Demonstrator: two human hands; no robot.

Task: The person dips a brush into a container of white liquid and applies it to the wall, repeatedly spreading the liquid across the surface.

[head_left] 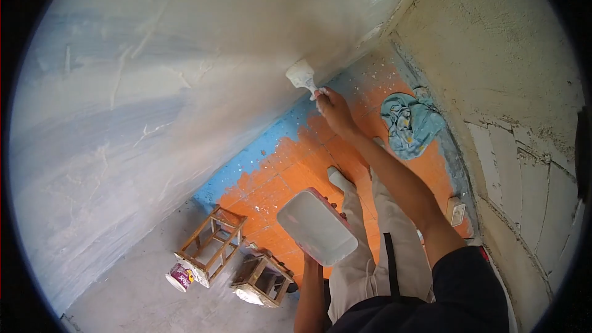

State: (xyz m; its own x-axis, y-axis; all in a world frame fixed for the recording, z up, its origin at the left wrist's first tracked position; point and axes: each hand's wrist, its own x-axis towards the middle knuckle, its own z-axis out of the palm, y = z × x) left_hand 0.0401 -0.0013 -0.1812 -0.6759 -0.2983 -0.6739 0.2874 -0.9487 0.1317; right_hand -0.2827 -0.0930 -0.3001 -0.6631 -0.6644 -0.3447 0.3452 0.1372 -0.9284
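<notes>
My right hand [333,111] is closed around the handle of a wide, whitish paintbrush [300,74]. The brush head is at the lower part of the pale, streaky wall [185,86]; whether its bristles touch the surface is hard to tell. Held low in front of my legs is a rectangular plastic tub [317,227] with a reddish rim and whitish-grey liquid inside. My left hand [312,265] grips it from beneath and along its side, with fingertips showing past the far edge. Much of that hand is hidden by the tub.
Two wooden stools [213,243] stand at lower left, beside a purple-and-white paint bucket [180,277]. A crumpled teal cloth [410,123] lies on the orange-painted floor [283,179], with a blue strip along the wall. A small whitish box [457,214] sits near the rough right wall [493,43].
</notes>
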